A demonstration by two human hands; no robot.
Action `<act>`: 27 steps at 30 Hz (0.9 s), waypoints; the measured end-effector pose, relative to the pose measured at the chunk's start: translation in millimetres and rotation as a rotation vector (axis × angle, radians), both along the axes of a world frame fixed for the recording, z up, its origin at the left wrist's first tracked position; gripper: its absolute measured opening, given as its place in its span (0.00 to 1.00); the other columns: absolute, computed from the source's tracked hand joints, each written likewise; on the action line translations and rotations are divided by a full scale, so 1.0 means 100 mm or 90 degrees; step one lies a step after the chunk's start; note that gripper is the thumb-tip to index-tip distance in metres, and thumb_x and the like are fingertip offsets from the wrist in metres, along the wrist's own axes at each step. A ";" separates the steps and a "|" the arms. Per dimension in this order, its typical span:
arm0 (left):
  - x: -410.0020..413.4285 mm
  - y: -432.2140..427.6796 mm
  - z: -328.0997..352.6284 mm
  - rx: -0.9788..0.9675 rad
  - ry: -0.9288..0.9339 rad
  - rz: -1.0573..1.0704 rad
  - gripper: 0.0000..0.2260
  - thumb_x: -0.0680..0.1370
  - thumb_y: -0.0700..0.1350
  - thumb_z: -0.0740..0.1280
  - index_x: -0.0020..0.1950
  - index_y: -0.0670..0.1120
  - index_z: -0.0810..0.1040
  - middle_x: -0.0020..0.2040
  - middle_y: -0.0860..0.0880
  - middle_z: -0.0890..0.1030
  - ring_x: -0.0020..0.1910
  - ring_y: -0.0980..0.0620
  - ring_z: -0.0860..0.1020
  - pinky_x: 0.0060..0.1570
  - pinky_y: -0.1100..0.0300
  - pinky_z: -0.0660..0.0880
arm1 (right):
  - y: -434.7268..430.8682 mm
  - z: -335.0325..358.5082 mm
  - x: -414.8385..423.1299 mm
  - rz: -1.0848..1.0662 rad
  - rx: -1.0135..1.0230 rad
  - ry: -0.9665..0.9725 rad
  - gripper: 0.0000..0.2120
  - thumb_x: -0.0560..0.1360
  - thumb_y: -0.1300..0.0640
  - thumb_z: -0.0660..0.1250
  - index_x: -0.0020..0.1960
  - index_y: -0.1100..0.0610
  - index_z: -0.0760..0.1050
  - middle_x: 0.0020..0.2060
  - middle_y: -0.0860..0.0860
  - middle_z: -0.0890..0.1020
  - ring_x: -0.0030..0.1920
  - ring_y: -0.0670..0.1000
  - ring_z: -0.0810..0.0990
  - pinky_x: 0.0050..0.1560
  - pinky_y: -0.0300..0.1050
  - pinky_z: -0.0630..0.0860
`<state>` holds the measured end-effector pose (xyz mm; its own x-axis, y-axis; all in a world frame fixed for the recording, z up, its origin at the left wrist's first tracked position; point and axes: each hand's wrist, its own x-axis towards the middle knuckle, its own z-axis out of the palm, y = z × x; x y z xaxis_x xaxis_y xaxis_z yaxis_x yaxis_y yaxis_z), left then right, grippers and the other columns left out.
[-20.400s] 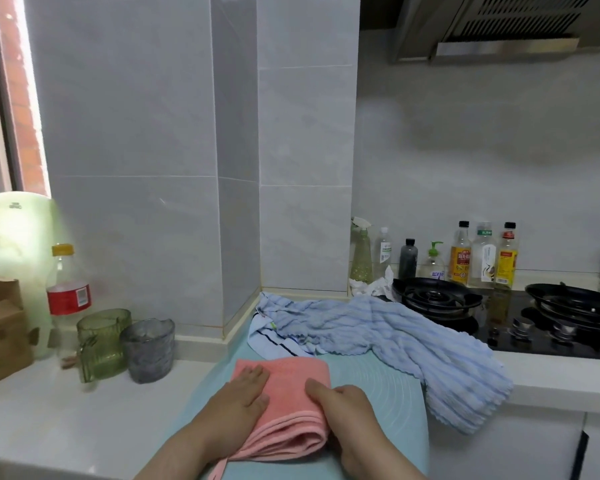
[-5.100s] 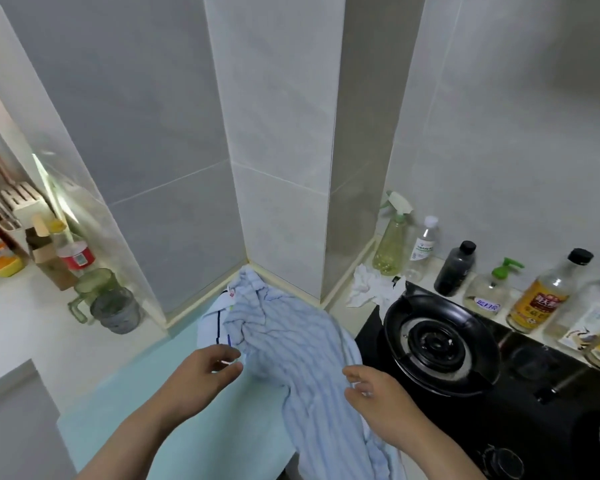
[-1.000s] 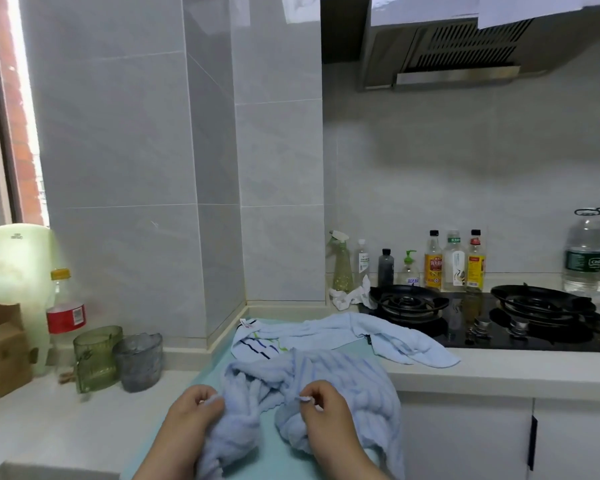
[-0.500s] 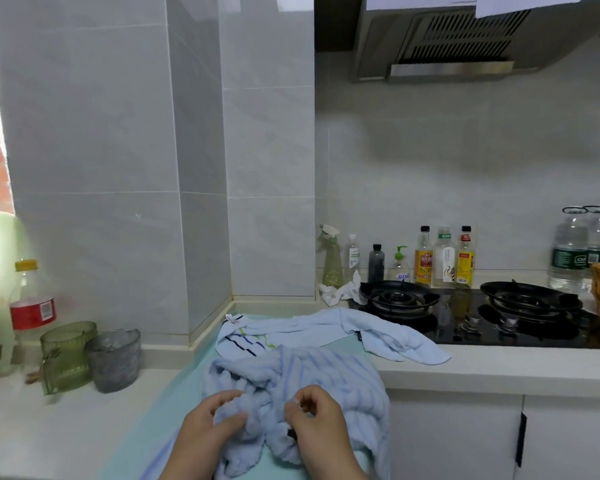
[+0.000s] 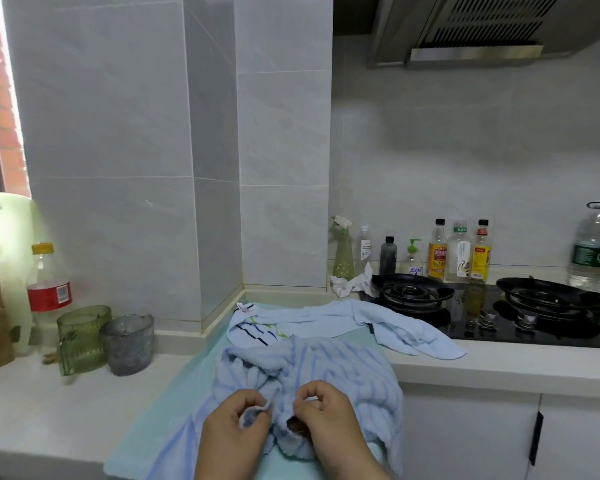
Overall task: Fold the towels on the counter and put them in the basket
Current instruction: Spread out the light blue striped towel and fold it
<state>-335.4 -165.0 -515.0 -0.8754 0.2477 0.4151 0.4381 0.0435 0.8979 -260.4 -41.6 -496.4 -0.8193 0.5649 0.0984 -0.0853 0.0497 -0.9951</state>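
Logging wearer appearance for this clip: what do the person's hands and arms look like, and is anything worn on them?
The left hand and right hand are both bare. No gloves, rings, watch or sleeves show above the frame's bottom edge.

Striped towel (image 5: 326, 368), left of hob (image 5: 482, 323), was pale blue with darker blue stripes. Plain towel (image 5: 406, 327), nearer hob, was light blue with navy and green dashes at its far end. Mat (image 5: 153, 427) beneath was mint green. Hob was black, worktop (image 5: 49, 403) white. Far left of hob: ribbed green cup (image 5: 80, 337), grey cup (image 5: 129, 344), bottle (image 5: 47, 282) with red label, yellow cap.
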 end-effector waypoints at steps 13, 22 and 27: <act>-0.01 -0.09 0.09 -0.036 0.037 -0.141 0.14 0.72 0.39 0.71 0.33 0.57 0.83 0.35 0.55 0.83 0.37 0.62 0.80 0.41 0.69 0.74 | -0.02 0.01 0.01 0.025 -0.012 0.014 0.08 0.69 0.70 0.67 0.37 0.59 0.82 0.28 0.54 0.82 0.27 0.48 0.80 0.31 0.38 0.75; -0.07 -0.08 0.09 -0.032 -0.069 -0.204 0.04 0.65 0.41 0.72 0.35 0.49 0.86 0.37 0.45 0.85 0.37 0.56 0.80 0.41 0.67 0.75 | -0.01 -0.02 0.00 0.029 0.029 0.027 0.11 0.69 0.72 0.73 0.34 0.57 0.81 0.25 0.51 0.80 0.26 0.46 0.76 0.32 0.38 0.75; -0.08 -0.10 0.12 0.011 -0.092 -0.247 0.09 0.74 0.38 0.72 0.32 0.42 0.84 0.34 0.41 0.84 0.35 0.56 0.80 0.37 0.66 0.74 | -0.04 0.01 0.03 0.056 0.071 0.021 0.14 0.71 0.68 0.72 0.35 0.51 0.86 0.31 0.52 0.84 0.32 0.45 0.79 0.37 0.37 0.75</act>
<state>-343.1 -175.4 -502.9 -0.7682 0.5646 0.3017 0.2882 -0.1158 0.9505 -257.7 -45.2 -495.8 -0.8603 0.4755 0.1839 -0.1260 0.1513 -0.9804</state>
